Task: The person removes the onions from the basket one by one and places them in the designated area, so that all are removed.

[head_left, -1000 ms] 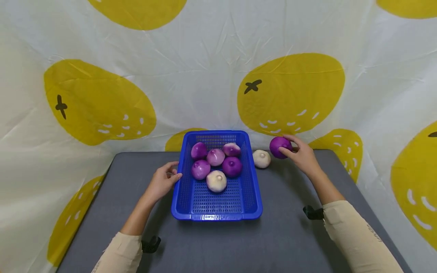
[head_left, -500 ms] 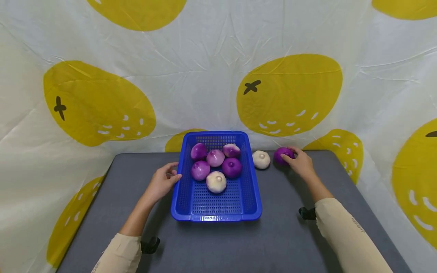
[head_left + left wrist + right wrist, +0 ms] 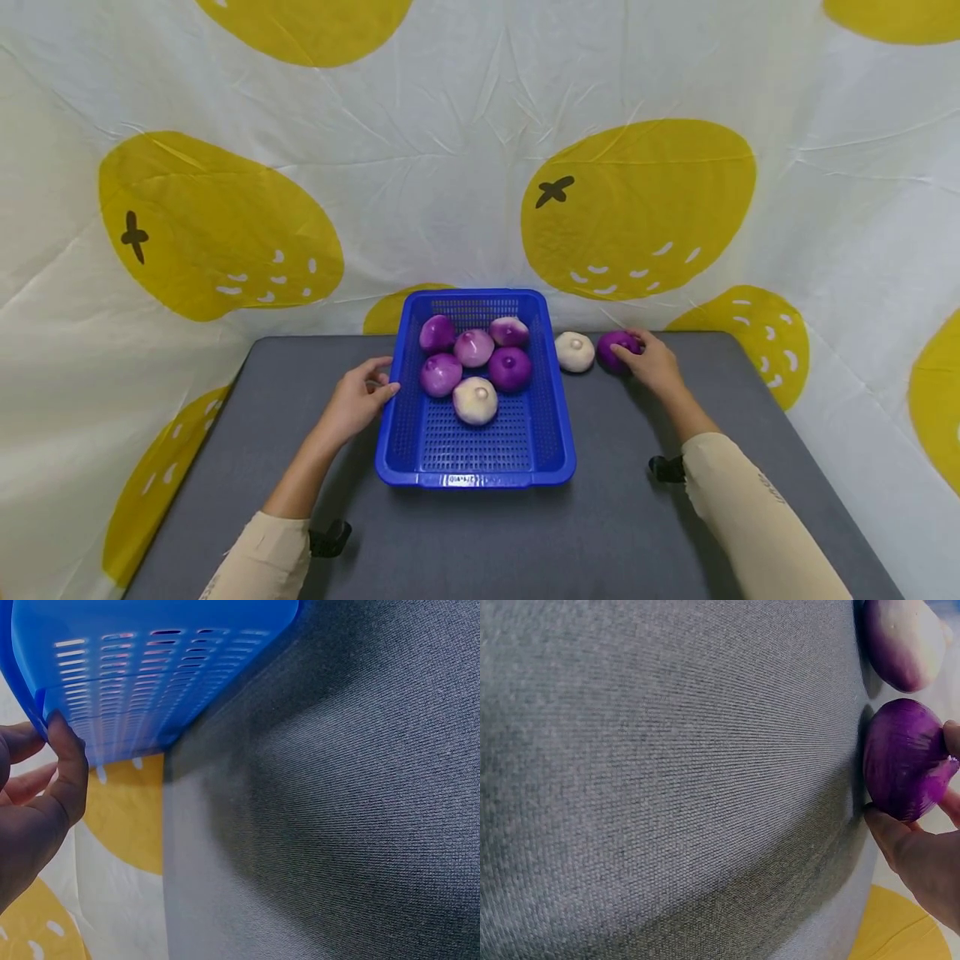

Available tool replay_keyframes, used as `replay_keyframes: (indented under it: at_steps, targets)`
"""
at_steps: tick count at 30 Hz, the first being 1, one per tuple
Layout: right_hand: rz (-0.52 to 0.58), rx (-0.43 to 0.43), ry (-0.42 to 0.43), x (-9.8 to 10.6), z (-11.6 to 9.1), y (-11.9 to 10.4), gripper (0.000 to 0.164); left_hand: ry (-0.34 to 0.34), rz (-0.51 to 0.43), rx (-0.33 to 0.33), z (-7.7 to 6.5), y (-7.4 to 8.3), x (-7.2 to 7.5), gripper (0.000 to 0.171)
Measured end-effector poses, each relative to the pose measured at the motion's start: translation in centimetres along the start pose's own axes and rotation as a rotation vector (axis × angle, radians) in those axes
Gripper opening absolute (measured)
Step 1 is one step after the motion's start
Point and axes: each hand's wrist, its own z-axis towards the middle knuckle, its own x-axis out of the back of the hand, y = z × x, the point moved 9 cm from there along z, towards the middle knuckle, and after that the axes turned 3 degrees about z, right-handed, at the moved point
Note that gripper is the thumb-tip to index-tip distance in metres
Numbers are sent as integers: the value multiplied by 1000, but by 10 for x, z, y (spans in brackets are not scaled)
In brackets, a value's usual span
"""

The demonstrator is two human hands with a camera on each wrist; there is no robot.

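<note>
A blue plastic basket stands mid-table, with several purple and whitish onions in its far half. My left hand pinches the basket's left rim between thumb and fingers; the left wrist view shows this hand at the slotted side wall. To the right of the basket, a white onion with a purplish underside sits on the table. Just beyond it, my right hand grips a dark purple onion, which appears to rest on the cloth. In the right wrist view, fingers surround this purple onion.
Grey cloth covers the table, whose back edge lies just behind the onions. A white curtain with yellow fruit prints hangs behind it. Each forearm wears a dark wrist camera below the hand.
My right hand has lowered the purple onion to the table, then shifted it slightly left towards the white onion. My left hand and the basket stay in place.
</note>
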Motion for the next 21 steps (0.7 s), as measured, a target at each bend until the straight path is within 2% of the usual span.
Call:
replay_keyframes:
  at_steps: [8,15,21]
  targets:
    - [-13,-5,-48,-3,-2,-1,69,-3,14,-7,-1,1,-1,46]
    - [-25,7,-62,-7,-1,-1,70,-3,24,1,0,-1,0,46]
    - [8,9,-60,-7,-2,1,75,-8,35,9,-1,0,0,47]
